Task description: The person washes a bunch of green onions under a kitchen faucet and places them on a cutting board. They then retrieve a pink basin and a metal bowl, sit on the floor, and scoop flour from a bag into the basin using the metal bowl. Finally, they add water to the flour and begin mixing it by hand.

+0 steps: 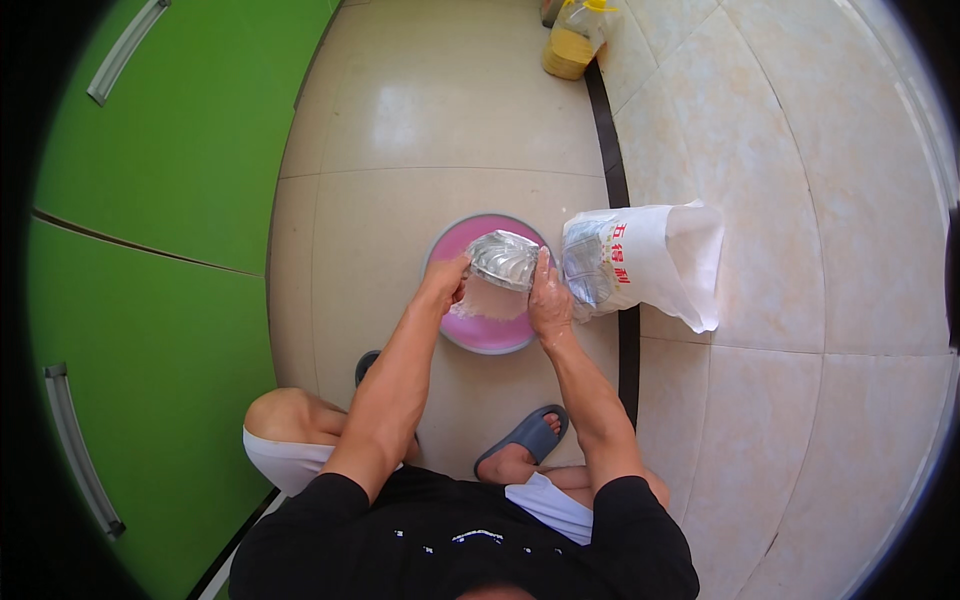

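A shiny, silvery bowl [504, 259] with fluted sides is tilted over a round pink basin [487, 334] with a grey rim. My left hand [448, 279] grips the bowl's left edge. On its right side, my right hand [551, 300] holds it with the fingers along the wall, and white powder clings to the skin. Pale powder that looks like flour [491, 301] lies in the basin below the bowl. The bowl hides part of the powder and the far part of the basin; its inside cannot be seen clearly.
A white printed sack [645, 259] stands right of the basin, near the tiled wall [765, 285]. Farther off along that wall is a plastic jug of yellow oil [571, 49]. Green cabinet doors [165, 172] line the left. My slippered foot [525, 442] is close to the basin on the tile floor.
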`<control>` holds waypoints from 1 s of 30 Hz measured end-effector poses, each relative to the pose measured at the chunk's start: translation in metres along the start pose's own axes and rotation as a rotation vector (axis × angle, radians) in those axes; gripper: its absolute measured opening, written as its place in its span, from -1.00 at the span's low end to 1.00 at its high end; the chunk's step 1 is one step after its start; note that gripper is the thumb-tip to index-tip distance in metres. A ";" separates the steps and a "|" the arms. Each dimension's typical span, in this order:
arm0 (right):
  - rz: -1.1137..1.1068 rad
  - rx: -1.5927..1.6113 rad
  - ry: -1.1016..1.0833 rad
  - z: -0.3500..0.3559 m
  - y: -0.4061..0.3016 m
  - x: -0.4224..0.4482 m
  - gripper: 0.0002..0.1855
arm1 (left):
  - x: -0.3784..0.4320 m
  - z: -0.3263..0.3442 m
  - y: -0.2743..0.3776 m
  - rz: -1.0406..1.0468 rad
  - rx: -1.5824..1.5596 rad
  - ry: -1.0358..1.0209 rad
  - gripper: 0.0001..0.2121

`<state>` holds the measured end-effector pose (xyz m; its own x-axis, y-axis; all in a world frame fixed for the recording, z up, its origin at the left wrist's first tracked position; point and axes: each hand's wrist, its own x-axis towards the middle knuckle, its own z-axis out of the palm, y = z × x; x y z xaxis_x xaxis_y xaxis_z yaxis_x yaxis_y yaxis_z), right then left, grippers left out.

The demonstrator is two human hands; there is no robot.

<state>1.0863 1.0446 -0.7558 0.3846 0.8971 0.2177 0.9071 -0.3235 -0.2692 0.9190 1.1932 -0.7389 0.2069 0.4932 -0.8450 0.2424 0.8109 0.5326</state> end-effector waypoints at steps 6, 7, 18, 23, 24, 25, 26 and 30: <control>-0.123 -0.047 0.139 0.011 0.009 -0.009 -0.36 | -0.003 -0.021 -0.036 -0.138 -0.213 -0.204 -0.82; -0.138 -0.043 0.155 0.011 0.009 -0.011 -0.37 | -0.004 -0.023 -0.040 -0.113 -0.224 -0.220 -0.83; -0.072 0.074 0.320 0.010 0.009 -0.023 -0.46 | -0.026 -0.023 -0.048 0.215 -0.236 -0.452 -0.82; -0.130 0.124 0.440 -0.005 0.010 -0.009 -0.46 | -0.031 -0.021 -0.040 0.319 -0.320 -0.555 -0.79; -0.131 0.129 0.458 -0.007 0.010 -0.008 -0.46 | -0.033 -0.020 -0.036 0.328 -0.347 -0.578 -0.77; -0.133 0.132 0.476 -0.008 0.009 -0.007 -0.46 | -0.033 -0.021 -0.037 0.326 -0.346 -0.589 -0.76; -0.138 0.147 0.481 -0.010 0.008 -0.007 -0.46 | -0.031 -0.024 -0.037 0.324 -0.345 -0.601 -0.75; -0.166 0.203 0.528 -0.014 0.005 -0.007 -0.46 | -0.025 -0.032 -0.042 0.413 -0.273 -0.658 -0.68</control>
<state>1.0907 1.0329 -0.7453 0.3206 0.6427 0.6958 0.9316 -0.0809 -0.3545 0.8734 1.1573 -0.7416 0.7625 0.5521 -0.3373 -0.1966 0.6944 0.6922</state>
